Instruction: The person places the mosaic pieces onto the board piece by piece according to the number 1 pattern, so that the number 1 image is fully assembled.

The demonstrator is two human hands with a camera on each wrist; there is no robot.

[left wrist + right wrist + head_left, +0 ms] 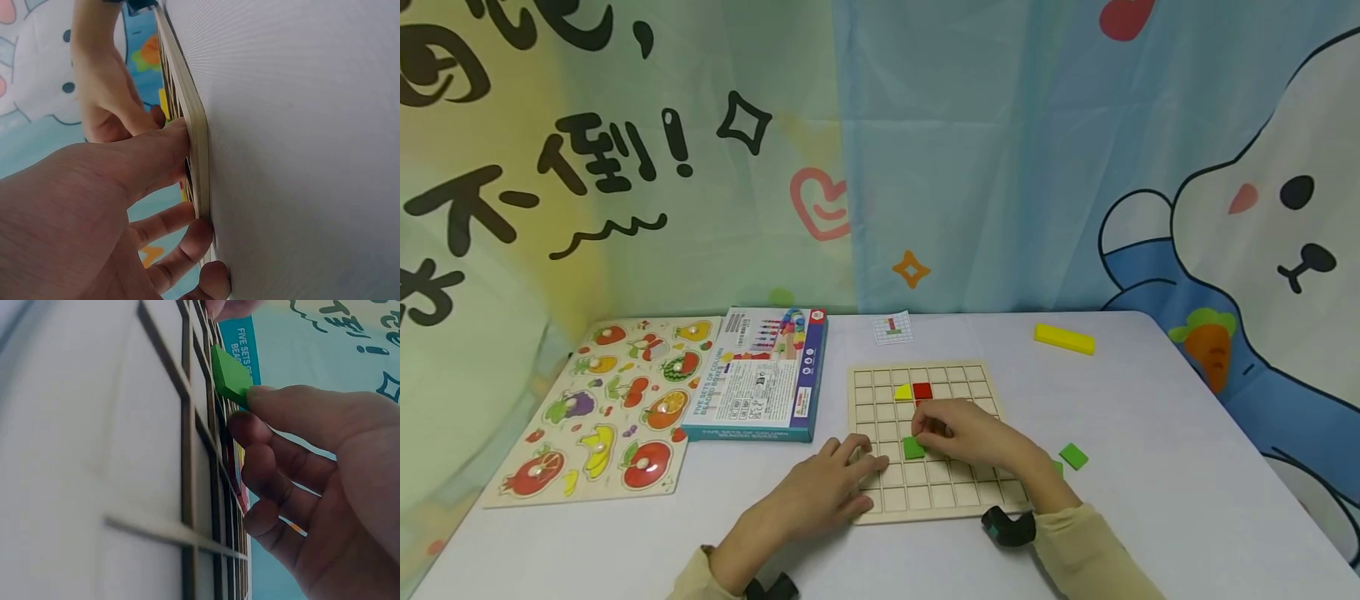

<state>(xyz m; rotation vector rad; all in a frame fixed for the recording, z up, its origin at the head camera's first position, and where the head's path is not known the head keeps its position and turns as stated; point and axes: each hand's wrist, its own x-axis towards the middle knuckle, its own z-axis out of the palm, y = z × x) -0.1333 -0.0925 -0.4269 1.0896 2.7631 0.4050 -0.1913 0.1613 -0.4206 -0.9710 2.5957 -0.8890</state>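
A wooden grid board [895, 500] lies flat on the white table. My right hand [966, 433] is over its middle, pinching a green square tile [913, 448] at one corner between thumb and index finger. The green tile [230, 376] stands tilted against the grid in the right wrist view. Farther back on the board sit a yellow tile [902, 392] and a red tile [922, 391], side by side. My left hand [823, 487] rests at the board's left edge with fingers spread. In the left wrist view its fingertips touch the board's edge [199, 134].
Two green tiles, one the loose tile [1074, 456], lie right of the board, the other partly behind my right wrist. A yellow bar [1064, 339] and a small grid card [892, 328] lie farther back. On the left are a boxed bead set [752, 392] and a fruit puzzle board [647, 354].
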